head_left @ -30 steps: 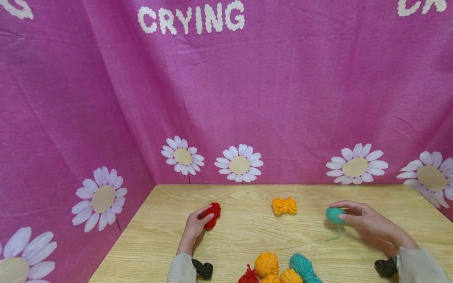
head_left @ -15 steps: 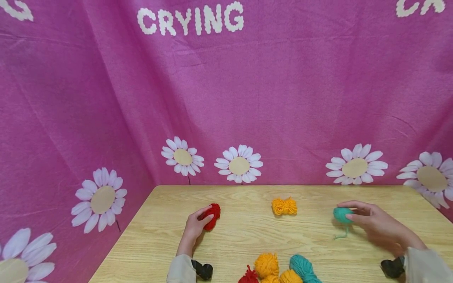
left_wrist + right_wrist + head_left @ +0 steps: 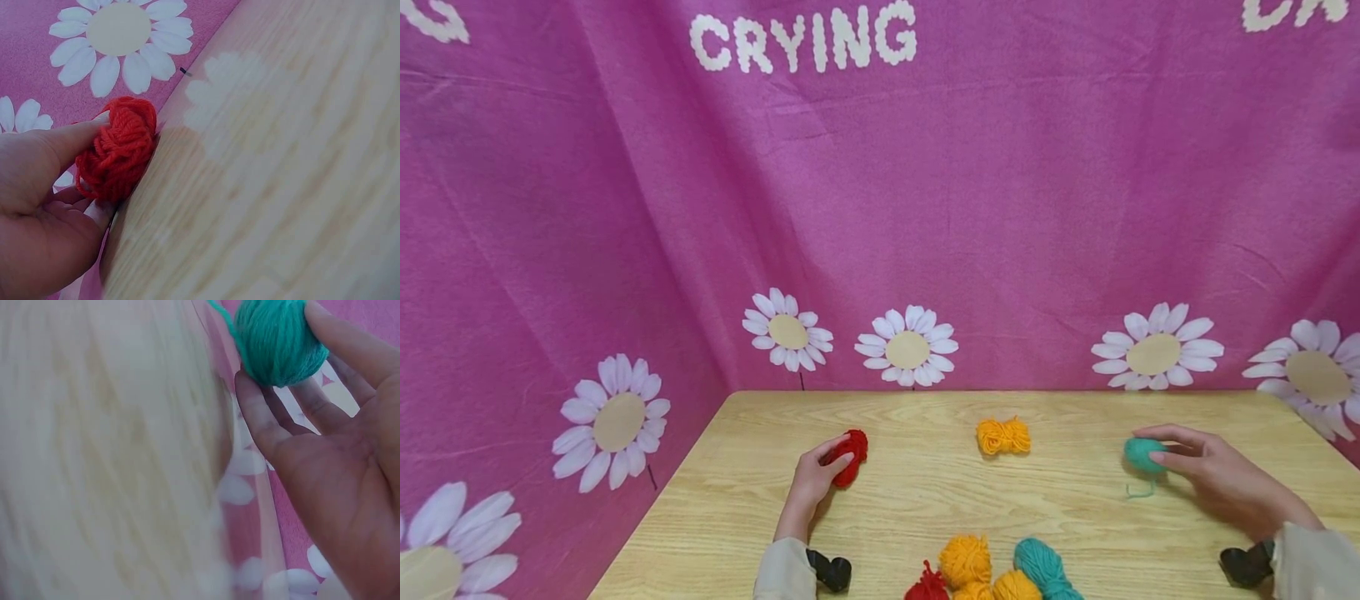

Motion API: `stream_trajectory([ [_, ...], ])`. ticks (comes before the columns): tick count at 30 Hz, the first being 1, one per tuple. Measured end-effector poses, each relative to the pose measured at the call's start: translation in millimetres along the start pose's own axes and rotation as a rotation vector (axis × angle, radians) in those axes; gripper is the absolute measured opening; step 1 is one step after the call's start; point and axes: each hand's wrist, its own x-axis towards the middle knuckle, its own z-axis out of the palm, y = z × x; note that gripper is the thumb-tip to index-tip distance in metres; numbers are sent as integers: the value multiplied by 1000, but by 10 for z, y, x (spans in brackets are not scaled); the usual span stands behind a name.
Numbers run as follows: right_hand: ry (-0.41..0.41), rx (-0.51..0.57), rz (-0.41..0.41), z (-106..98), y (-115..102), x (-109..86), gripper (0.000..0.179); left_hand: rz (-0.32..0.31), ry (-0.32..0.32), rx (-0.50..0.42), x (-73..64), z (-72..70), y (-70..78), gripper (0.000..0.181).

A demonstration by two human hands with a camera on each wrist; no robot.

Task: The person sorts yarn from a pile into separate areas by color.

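On the left side of the table, my left hand (image 3: 817,477) grips a red yarn ball (image 3: 852,458). The left wrist view shows the thumb on one side of the red yarn (image 3: 122,150) and fingers under the other, close against the wood. Toward the right, my right hand (image 3: 1217,468) holds a teal yarn ball (image 3: 1142,455) between thumb and fingertips. A loose teal strand trails from it toward the tabletop. In the right wrist view the teal ball (image 3: 275,344) sits at the fingertips, the palm open behind it.
An orange yarn bundle (image 3: 1003,436) lies at the back middle of the wooden table (image 3: 910,500). Near the front edge is a cluster of orange balls (image 3: 966,560), a red ball (image 3: 928,585) and a teal skein (image 3: 1043,567). A pink flowered cloth (image 3: 970,208) hangs behind.
My right hand has moved to the right with the teal yarn ball, its strand trailing along. The left hand and the red yarn ball have stayed in place.
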Motion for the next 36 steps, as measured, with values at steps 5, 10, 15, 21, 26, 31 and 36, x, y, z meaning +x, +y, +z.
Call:
stream_trajectory([
  [5,26,-78,-12,-61,32,12,51,-7,-1,7,5,0,8,40],
  [10,37,-151,-67,-85,70,28,47,0,3,4,13,10,24,40],
  [15,30,-153,-54,-91,79,37,48,11,2,13,21,15,30,40],
  [21,20,-127,-36,-95,97,42,48,9,-8,46,31,17,16,40],
  [26,21,-125,-65,-76,104,36,45,2,-10,71,32,17,2,41],
  [31,22,-133,-61,-68,119,28,47,39,4,83,1,11,12,40],
  [36,23,-127,-52,-75,131,23,47,71,42,41,-53,8,58,37],
])
